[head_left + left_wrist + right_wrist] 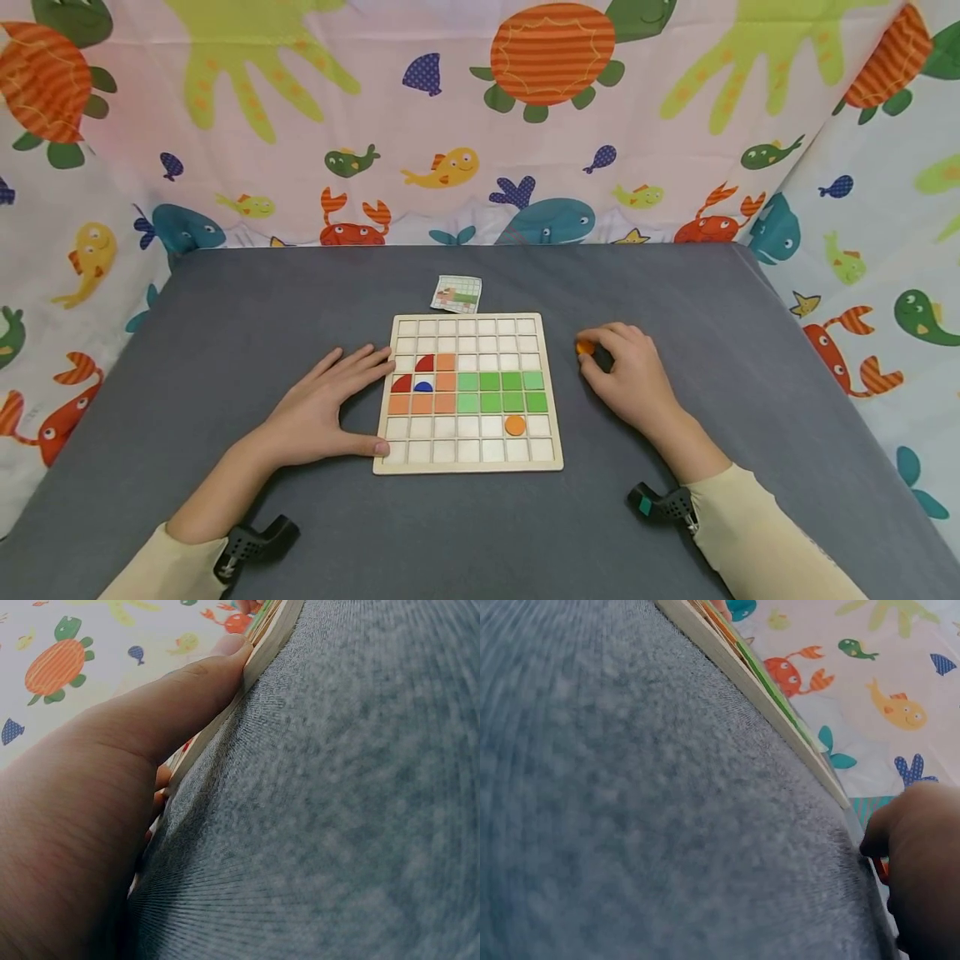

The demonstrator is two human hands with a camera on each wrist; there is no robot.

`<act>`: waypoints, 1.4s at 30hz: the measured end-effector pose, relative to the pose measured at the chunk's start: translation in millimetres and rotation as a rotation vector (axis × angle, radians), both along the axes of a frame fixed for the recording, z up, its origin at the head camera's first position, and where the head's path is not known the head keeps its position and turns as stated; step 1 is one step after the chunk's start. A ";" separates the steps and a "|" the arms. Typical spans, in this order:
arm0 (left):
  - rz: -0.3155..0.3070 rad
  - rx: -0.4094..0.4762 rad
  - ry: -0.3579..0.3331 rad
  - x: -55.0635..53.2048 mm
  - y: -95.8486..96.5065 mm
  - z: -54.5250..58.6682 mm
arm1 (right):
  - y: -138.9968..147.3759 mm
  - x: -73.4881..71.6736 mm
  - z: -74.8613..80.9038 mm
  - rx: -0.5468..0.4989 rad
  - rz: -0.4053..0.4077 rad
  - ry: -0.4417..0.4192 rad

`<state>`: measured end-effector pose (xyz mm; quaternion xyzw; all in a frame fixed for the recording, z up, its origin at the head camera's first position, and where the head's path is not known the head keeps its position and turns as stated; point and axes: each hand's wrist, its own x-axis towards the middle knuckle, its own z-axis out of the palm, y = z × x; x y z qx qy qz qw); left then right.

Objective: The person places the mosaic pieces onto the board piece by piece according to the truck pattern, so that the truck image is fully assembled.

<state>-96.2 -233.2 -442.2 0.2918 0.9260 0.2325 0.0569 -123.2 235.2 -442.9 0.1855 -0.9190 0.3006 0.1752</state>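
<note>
A wooden grid board (468,468) lies flat on the grey cloth. Square green tiles (490,382) and peach tiles (446,382) fill part of it, beside red quarter-round pieces (426,363) and a blue half-round piece (423,387). One orange disc (514,425) sits in a cell toward the board's lower right. My left hand (318,412) rests along the left edge, fingers spread, thumb (202,682) against the frame in the left wrist view. To the right of the board, my right hand (633,375) pinches another orange disc (584,347) between thumb and forefinger.
Just beyond the board's far edge lies a small printed pattern card (457,294). A grey cloth (465,542) covers the table. Curtains (465,117) printed with sea animals hang behind it and along both sides.
</note>
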 end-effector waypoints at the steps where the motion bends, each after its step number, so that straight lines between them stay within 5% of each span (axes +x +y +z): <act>1: 0.000 0.001 -0.004 0.3 1.2 0.1 | 0.1 1.6 0.0 -0.018 0.004 -0.003; 10: -0.007 -0.005 -0.004 -0.5 4.9 0.1 | -9.5 10.9 5.6 -0.105 0.082 0.023; 32: 0.008 -0.024 0.007 -1.0 -0.3 1.4 | -120.8 33.4 22.9 0.049 0.464 0.107; 42: -0.007 -0.008 0.015 -0.6 0.6 1.2 | -165.1 45.2 20.1 0.097 0.566 0.120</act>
